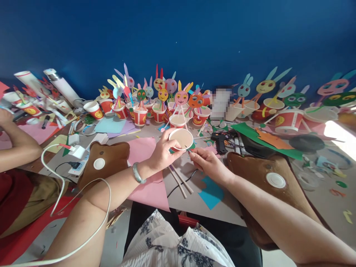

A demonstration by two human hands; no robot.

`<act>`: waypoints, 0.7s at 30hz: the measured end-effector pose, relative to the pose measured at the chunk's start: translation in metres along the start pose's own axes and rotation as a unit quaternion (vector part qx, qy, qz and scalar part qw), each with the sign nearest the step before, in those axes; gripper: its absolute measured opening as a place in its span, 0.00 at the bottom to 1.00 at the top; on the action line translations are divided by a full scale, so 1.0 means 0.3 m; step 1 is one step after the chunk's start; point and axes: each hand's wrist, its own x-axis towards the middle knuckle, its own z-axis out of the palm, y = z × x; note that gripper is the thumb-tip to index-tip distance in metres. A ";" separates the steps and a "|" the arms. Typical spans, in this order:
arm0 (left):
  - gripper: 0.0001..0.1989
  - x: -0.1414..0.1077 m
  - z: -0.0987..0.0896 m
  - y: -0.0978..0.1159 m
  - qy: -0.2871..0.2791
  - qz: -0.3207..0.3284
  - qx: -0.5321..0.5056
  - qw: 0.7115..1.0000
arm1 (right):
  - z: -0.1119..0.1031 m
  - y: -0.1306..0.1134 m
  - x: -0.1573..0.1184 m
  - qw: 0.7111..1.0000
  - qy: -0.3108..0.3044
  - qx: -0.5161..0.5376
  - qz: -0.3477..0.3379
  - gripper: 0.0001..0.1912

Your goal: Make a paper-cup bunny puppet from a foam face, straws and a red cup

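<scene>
A paper cup [182, 138] is held at the middle of the view, its open mouth turned towards me. My left hand [164, 150] wraps round its left side, with the thumb at the lower rim. At the cup's lower right edge, my right hand [207, 163] pinches a small, dark, thin tool whose tip meets the rim; its exact kind is too small to tell. Below the cup, pale sticks [178, 180] lie on the table [191, 204], between pink paper [144, 163] and a piece of blue paper [211, 193].
Red cups with paper rabbit heads [182, 97] line the blue wall. A black glue gun [220, 141] lies right of centre. Brown cushions [104, 163] flank the forearms. A white cable [108, 196] crosses my left arm. Another person's arm [16, 148] is at far left.
</scene>
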 end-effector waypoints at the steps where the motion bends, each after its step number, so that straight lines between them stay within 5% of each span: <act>1: 0.08 -0.001 0.001 -0.002 0.001 0.002 -0.001 1.000 | 0.000 0.002 0.001 1.000 0.019 -0.017 -0.012 0.25; 7: 0.08 -0.002 0.002 -0.007 0.003 0.014 -0.011 1.000 | 0.002 0.003 -0.001 0.999 0.019 -0.029 -0.015 0.24; 11: 0.07 0.006 -0.011 0.012 0.008 0.014 0.014 1.000 | 0.004 -0.006 -0.010 0.989 0.074 -0.114 -0.053 0.23; 21: 0.16 0.030 -0.071 0.048 0.084 0.074 0.059 0.992 | 0.003 -0.027 -0.021 0.980 0.110 -0.145 -0.082 0.26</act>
